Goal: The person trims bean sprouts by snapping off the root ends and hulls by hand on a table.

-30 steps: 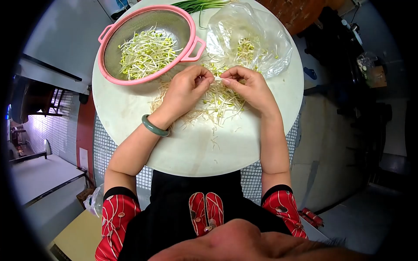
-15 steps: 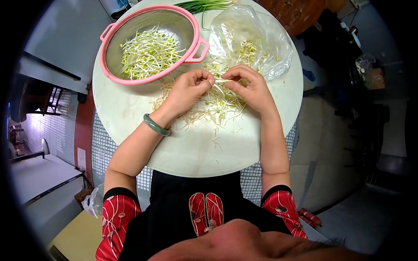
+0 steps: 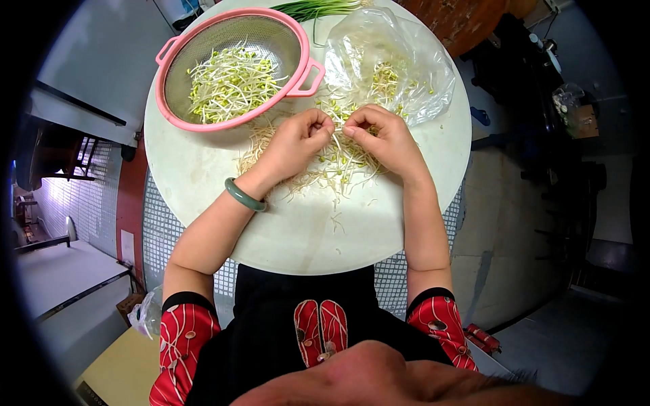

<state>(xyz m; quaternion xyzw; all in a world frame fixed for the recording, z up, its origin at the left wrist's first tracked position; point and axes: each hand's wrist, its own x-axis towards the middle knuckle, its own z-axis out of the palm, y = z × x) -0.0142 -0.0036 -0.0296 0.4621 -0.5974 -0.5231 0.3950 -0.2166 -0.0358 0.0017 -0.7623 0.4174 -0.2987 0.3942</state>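
Both hands hover over a loose pile of bean sprouts [image 3: 342, 166] on the round white table. My left hand [image 3: 298, 141], with a green bangle [image 3: 244, 195] at its wrist, is closed in a pinch on a bean sprout. Close beside it, my right hand [image 3: 387, 143] pinches with thumb and forefinger at the same sprout; the fingertips hide most of it. Up and to the left, a pink-rimmed mesh colander [image 3: 162, 88] holds a heap of sprouts. Behind my right hand lies a clear plastic bag [image 3: 433, 81] with more sprouts inside.
A bunch of green scallions [image 3: 315, 9] lies at the table's far edge. Thin root pieces [image 3: 254, 145] are scattered left of the pile and toward me. The round table [image 3: 305, 247] ends just before my lap.
The pale sprout stretched between my hands half a second ago is now mostly hidden by the fingertips. My right hand's fingers have closed into a tighter pinch.
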